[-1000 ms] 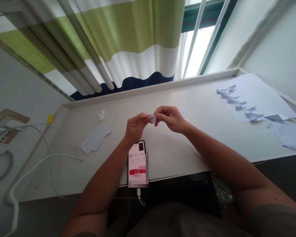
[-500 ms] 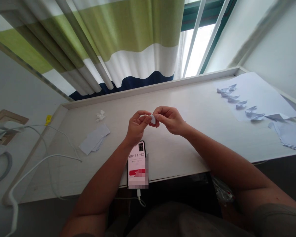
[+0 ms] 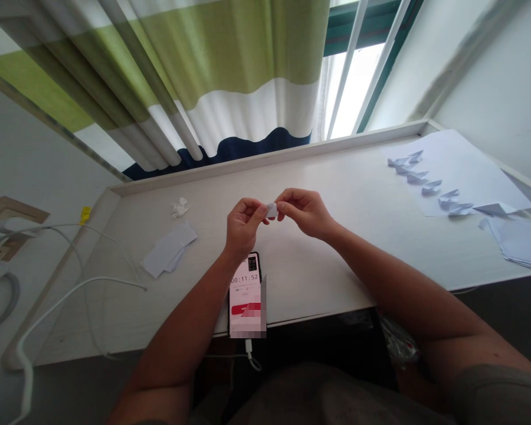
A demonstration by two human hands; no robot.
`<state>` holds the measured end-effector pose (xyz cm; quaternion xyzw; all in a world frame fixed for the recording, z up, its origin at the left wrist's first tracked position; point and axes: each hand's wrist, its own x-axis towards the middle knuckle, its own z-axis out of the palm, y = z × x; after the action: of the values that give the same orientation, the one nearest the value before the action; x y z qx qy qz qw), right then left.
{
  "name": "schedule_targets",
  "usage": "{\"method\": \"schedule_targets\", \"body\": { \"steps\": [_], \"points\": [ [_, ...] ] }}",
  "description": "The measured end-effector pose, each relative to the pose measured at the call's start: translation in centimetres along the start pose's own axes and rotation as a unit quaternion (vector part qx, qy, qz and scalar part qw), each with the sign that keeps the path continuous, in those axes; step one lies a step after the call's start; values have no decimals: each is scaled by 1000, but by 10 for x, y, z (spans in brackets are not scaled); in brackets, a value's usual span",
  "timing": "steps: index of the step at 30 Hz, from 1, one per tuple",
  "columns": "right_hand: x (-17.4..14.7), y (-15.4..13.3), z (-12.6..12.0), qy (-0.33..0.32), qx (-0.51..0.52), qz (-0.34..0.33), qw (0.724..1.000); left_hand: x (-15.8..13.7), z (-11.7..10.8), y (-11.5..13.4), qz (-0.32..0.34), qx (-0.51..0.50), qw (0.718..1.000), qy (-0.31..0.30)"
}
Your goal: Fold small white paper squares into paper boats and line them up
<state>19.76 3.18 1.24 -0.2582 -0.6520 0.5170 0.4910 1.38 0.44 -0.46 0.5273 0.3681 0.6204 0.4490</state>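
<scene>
A small folded piece of white paper (image 3: pixel 271 211) is held between both hands above the middle of the desk. My left hand (image 3: pixel 244 224) pinches its left side between thumb and fingers. On the right edge, the thumb and fingertips of my right hand (image 3: pixel 304 211) are closed on the same paper. Fingers cover part of it, so its full folded shape is hidden. Several small folded paper figures (image 3: pixel 431 187) stand in a slanting row at the right, on and beside a large white sheet (image 3: pixel 473 159).
A phone (image 3: pixel 245 295) showing a timer lies at the desk's front edge, plugged into a cable. Small paper slips (image 3: pixel 170 251) and a crumpled paper bit (image 3: pixel 180 207) lie at left. A paper stack (image 3: pixel 515 243) sits at right. White cables (image 3: pixel 71 289) cross the left side.
The folded paper now shows more of its face between my fingertips. My left hand has shifted slightly left and its index finger has curled in. The desk items stay put.
</scene>
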Motion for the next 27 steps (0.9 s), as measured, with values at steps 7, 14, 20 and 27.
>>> {"method": "schedule_targets", "body": {
  "steps": [7,14,20,27],
  "points": [
    [3,8,2,15,-5,30,999,-1,5,-1,8,7,997,75],
    [1,10,2,48,-52,-17,997,-4,7,1,-16,34,997,70],
    [0,12,1,31,-67,-57,996,-1,1,4,-31,42,998,29],
    [6,23,0,59,57,43,996,2,-3,-4,-2,50,999,-9]
  ]
}}
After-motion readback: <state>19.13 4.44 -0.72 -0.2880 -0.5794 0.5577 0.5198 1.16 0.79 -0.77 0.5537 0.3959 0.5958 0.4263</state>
